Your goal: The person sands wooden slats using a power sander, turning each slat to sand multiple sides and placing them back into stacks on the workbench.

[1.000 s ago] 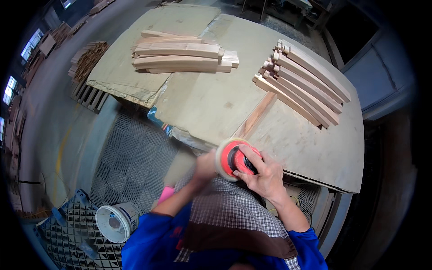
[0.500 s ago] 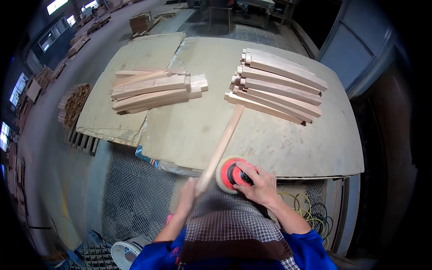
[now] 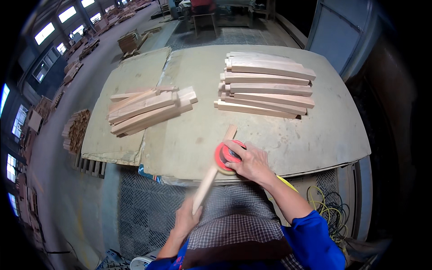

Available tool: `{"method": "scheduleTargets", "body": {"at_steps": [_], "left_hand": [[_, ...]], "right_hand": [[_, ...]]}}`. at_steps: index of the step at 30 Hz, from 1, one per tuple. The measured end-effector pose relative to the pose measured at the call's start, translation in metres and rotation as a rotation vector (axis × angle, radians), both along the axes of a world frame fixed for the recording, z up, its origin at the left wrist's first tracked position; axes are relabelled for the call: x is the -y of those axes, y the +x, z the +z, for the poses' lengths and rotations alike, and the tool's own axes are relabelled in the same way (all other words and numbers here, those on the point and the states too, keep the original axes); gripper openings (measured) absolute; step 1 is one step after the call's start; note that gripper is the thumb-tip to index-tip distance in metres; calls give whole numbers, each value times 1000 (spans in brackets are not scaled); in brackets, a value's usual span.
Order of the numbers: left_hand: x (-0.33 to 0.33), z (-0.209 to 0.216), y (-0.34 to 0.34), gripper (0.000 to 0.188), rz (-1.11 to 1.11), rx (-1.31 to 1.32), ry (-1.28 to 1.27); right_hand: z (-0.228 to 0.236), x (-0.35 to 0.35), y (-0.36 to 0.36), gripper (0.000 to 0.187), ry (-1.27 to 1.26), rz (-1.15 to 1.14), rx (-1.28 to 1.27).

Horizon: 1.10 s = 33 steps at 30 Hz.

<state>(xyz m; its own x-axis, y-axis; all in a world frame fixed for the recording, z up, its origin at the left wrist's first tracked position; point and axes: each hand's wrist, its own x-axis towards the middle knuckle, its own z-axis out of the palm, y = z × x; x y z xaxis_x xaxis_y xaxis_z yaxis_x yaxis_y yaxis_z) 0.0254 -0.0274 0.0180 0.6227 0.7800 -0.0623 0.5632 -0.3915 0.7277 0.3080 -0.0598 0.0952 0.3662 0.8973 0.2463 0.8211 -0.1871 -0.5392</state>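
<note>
Sanding position: a person stands at the lower centre of the frame, both hands busy at the near edge of the bench (image 3: 315,135).
Right hand: right hand (image 3: 251,161), fingers curled down over the top of a round red sander (image 3: 225,158), gripping it.
Red sander: lower centre of the frame, at the front edge of the bench, pressed on the wooden stick where the stick crosses that edge.
Left hand: left hand (image 3: 186,220), closed around the lower end of the wooden stick (image 3: 211,173), below the bench edge.
Wooden stick: long, pale and narrow, slanting from the left hand up and to the right; its upper end lies on the bench top just past the sander.
Left stack: loose pile of wooden pieces (image 3: 146,108), centre left on the bench, fanned at slight angles.
Right stack: neater pile of longer wooden slats (image 3: 265,90), upper centre right, well apart from the sander.
Bench surface: dusty beige board, with a second sheet (image 3: 121,81) lying beside it at left.
Clothing: blue sleeves (image 3: 310,238) and a checked apron (image 3: 234,216) at the bottom of the frame.
Cables: yellow and dark coils (image 3: 330,207), lower right beneath the bench.
Floor: metal grating (image 3: 144,211) under the front of the bench.
</note>
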Motion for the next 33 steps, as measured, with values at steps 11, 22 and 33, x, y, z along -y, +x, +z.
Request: {"method": "scheduleTargets", "body": {"at_steps": [11, 22, 33], "left_hand": [[-25, -10, -22, 36, 24, 214, -363], [-26, -9, -16, 45, 96, 222, -643], [-16, -20, -13, 38, 136, 224, -119]], "right_hand": [[-19, -56, 65, 69, 48, -124, 52], [-13, -29, 10, 69, 26, 150, -2], [8, -41, -27, 49, -37, 262, 130]]}}
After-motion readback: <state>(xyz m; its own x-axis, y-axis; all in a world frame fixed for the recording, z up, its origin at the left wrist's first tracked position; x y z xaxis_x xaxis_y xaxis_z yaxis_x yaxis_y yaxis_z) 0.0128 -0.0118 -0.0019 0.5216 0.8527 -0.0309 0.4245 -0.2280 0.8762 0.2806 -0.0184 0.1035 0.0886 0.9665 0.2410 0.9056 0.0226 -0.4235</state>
